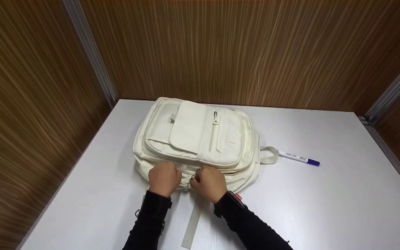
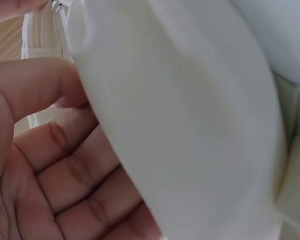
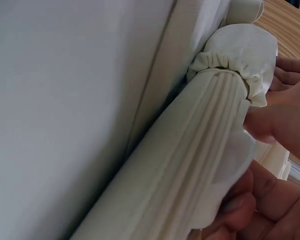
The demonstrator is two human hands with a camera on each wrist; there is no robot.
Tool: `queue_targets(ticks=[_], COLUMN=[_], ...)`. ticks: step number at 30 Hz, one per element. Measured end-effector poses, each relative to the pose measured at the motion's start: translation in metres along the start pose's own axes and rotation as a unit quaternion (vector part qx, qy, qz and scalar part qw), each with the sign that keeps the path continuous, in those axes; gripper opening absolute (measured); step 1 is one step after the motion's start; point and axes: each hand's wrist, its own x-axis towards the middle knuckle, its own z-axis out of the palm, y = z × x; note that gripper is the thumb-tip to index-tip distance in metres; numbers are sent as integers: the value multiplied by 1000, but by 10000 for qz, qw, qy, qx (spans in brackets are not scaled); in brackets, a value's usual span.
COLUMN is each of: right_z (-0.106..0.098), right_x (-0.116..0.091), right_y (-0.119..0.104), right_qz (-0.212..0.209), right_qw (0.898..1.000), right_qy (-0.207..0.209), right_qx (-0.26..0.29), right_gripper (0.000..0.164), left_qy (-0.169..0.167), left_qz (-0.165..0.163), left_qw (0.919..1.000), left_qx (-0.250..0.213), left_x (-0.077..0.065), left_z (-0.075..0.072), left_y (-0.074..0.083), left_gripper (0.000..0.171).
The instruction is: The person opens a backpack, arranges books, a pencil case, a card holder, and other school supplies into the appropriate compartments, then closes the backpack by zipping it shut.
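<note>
A cream backpack (image 1: 188,130) lies on its back on the white table, its front flap and zipped pocket facing up. Along its near side, my left hand (image 1: 164,178) grips the fabric of a side pocket (image 3: 245,47), thumb and curled fingers meeting at the cloth in the left wrist view. Just to the right, my right hand (image 1: 210,182) pinches the side fabric (image 3: 235,155) between thumb and fingers, close to the pocket's gathered elastic rim (image 3: 217,62). Part of the pocket is hidden behind both hands in the head view.
A white marker (image 1: 293,157) with a blue cap lies to the right, its far end at the bag's webbing loop (image 1: 270,155). A flat strap (image 1: 192,225) trails toward the near edge between my forearms. Wood-grain panels (image 1: 221,52) stand around the table (image 1: 332,194).
</note>
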Motion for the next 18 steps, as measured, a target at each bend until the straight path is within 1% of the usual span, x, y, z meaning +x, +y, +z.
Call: queue_targets(ticks=[5, 10, 14, 18], right_z=[-6, -18, -28, -32], right_x=[-6, -11, -11, -11], right_y=[4, 17, 29, 38], right_qz=[39, 117, 94, 57], right_qw=[9995, 9954, 9887, 9826], right_qy=[7, -154, -347, -503], right_qx=[309, 942, 1455, 1789], right_gripper=[23, 10, 9, 12], left_qy=[-102, -139, -52, -83], left_qz=[-13, -10, 5, -31], left_qw=[9999, 9999, 10000, 9999], left_qx=[117, 99, 47, -74], left_x=[3, 6, 6, 4], left_z=[1, 1, 1, 1], left_y=[3, 5, 3, 0], left_gripper=[25, 26, 27, 28])
